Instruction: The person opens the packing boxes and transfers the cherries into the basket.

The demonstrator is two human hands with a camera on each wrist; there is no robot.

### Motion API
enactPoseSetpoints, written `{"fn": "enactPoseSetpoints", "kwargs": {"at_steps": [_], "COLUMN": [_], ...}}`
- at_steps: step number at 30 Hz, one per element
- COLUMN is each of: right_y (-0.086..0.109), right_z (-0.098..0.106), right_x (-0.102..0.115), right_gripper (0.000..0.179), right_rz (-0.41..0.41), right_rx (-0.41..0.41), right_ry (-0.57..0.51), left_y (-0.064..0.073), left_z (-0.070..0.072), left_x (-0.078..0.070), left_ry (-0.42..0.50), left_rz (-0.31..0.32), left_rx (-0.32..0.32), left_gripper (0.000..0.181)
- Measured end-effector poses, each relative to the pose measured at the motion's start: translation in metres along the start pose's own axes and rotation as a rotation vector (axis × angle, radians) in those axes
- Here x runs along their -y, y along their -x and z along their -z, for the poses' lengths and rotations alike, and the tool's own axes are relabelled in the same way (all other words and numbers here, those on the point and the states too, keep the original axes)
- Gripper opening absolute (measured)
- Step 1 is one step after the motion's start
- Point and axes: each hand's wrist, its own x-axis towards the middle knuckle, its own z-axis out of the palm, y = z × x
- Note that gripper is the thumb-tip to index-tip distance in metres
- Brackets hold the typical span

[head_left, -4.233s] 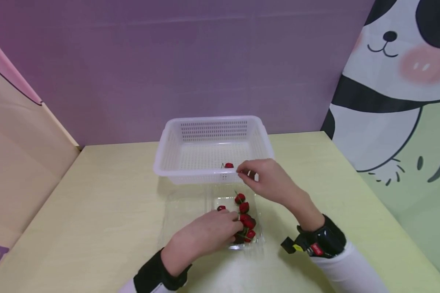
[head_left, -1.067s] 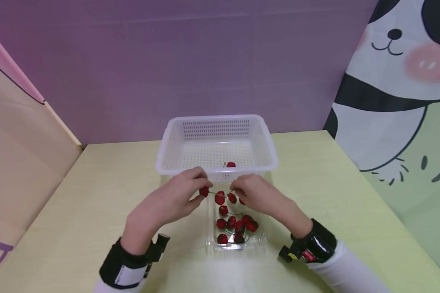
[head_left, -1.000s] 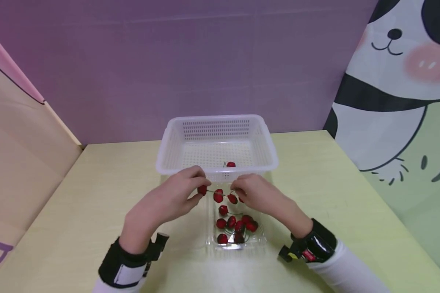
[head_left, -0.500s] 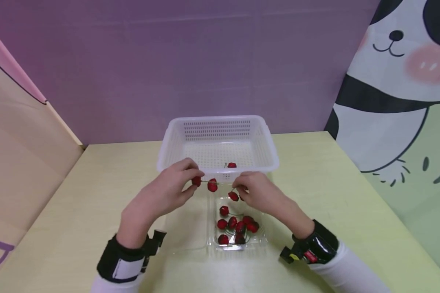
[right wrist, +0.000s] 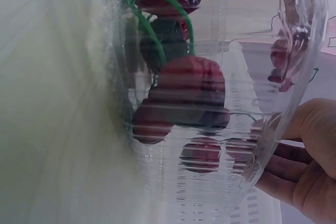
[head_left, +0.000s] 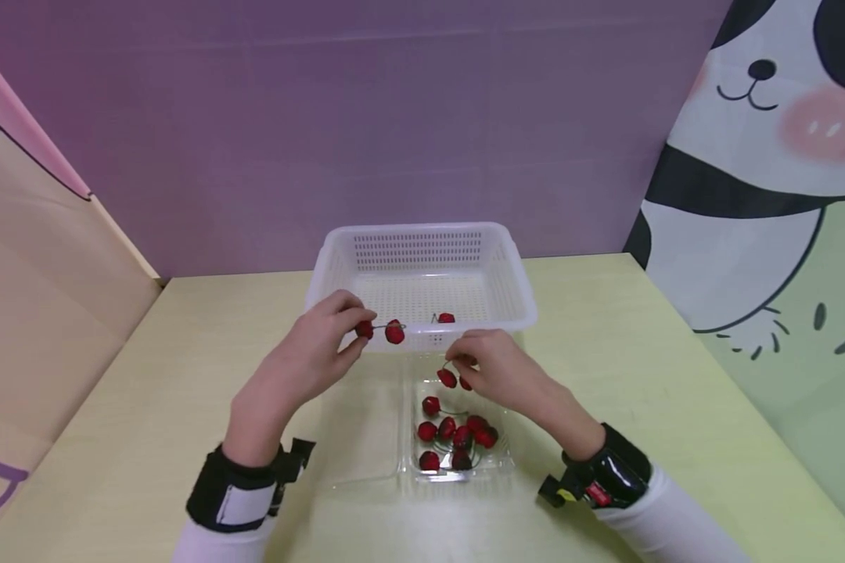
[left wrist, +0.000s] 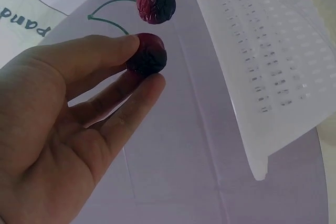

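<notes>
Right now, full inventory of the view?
table: 1, pale yellow, foreground
basket: 1, white, table's far side
box: 1, clear, nearer than basket
lid: 1, clear, left of box
cherries: at least 13, red, eight in box, one in basket, four held
backdrop: 1, purple, behind table
printed panels: 2, multicoloured, left and right
wristbands: 2, black, wrists
sleeves: 2, pale, forearms
left hand: 1, by basket, holding two cherries
right hand: 1, by box, holding two

You wear pale sleeves [head_left: 676, 522] and 2 black wristbands [head_left: 210, 491]: white patch [head_left: 244, 505] on the left, red mark [head_left: 597, 493] and yellow mark [head_left: 567, 495] on the right.
</notes>
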Motion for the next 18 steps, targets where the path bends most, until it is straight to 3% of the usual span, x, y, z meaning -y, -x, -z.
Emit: {"fn": "enactPoseSetpoints", "kwargs": {"at_steps": [18], "right_y": [0.000], "right_z": [0.002], "right_x": [0.002], "right_gripper": [0.008], "right_rz": [0.005], "right_rx": [0.005], "right_ry": [-0.006], "left_y": [-0.003], "left_z": [-0.006], "left_x": [0.025], "left_ry": [-0.028], "left_rz": [0.117], "left_rx": [-0.144], "left_gripper": [0.025]}}
